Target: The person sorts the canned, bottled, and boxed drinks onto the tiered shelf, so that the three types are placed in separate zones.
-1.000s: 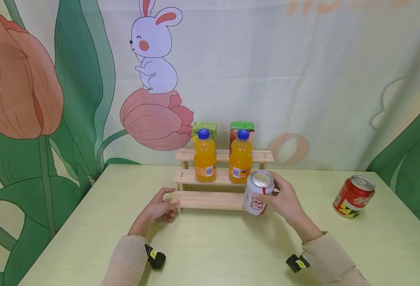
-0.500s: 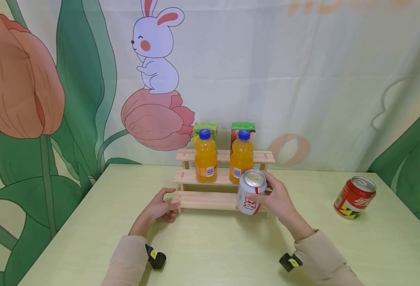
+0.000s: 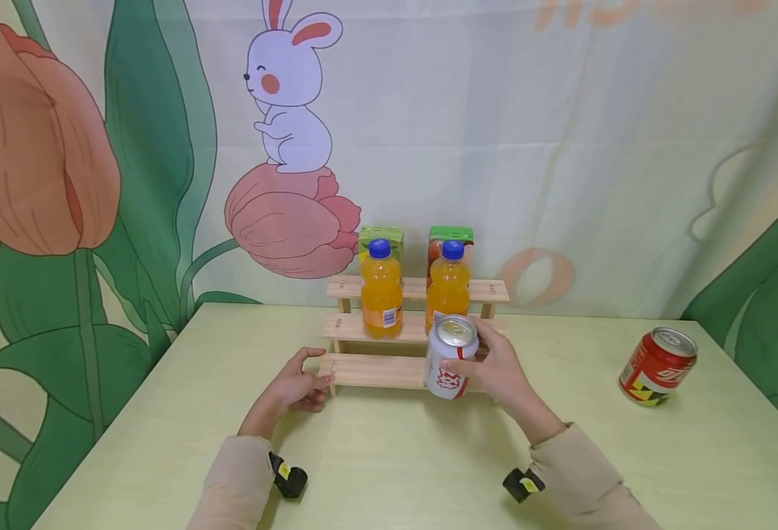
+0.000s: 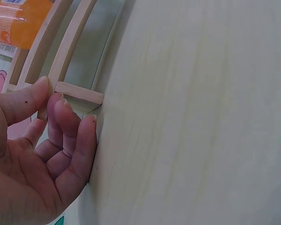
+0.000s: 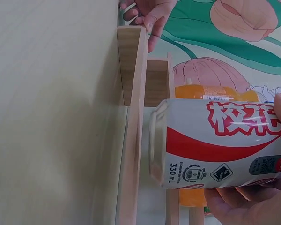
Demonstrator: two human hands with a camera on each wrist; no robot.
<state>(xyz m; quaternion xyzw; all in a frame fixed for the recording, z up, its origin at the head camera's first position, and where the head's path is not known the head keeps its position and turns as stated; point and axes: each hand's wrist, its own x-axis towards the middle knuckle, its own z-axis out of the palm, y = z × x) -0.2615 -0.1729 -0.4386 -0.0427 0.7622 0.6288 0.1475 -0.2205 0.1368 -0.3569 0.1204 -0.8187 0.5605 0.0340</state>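
Note:
My right hand [image 3: 503, 374] grips a white and red soda can [image 3: 451, 358], thumb on its near side. In the right wrist view the can's base [image 5: 158, 145] hangs just over the lowest step of the wooden rack; whether it touches cannot be told. My left hand [image 3: 296, 381] pinches the left end of that lowest step [image 3: 375, 370] between thumb and forefinger, with the other fingers curled below, as the left wrist view shows. Two orange drink bottles with blue caps, a left one [image 3: 381, 291] and a right one [image 3: 447, 287], stand on the middle step.
On the top step, behind the bottles, stand two juice cartons, a light green one [image 3: 389, 237] and a green-and-red one [image 3: 451, 234]. A red soda can [image 3: 658, 366] stands on the table [image 3: 389, 464] at the right. A printed curtain [image 3: 428, 147] hangs behind the rack.
My right hand has carried the white can leftward along the front of the lowest step. My left hand has stayed at the rack's left end.

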